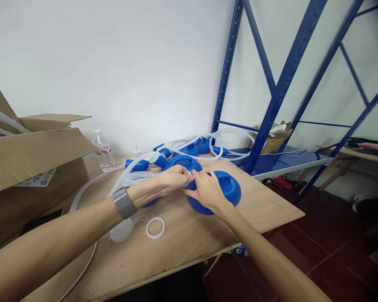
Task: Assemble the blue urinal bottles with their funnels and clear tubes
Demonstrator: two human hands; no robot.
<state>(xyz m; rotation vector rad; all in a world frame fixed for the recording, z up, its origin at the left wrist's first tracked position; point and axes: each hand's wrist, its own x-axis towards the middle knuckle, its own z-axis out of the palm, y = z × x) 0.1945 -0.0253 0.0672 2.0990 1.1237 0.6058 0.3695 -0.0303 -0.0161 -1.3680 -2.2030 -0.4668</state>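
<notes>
A blue plastic container (231, 188) with a moulded handle lies on the wooden table (182, 243). Around its neck is my right hand (206, 188), fingers wrapped over the blue plastic. My left hand (176, 177) meets it there, its fingertips pinched on a small whitish piece at the container's mouth. Most of the neck is hidden by my fingers. Just behind my hands stands another blue container (182, 160). A white ring (155, 227) and a translucent cap with a strap (121, 230) lie nearer the table's front edge.
Open cardboard box (44, 155) at left, a water bottle (104, 152) beside it. Clear hoses (236, 132) and more blue containers lie along the back. A blue metal rack (271, 113) rises at right, holding a small carton (275, 140).
</notes>
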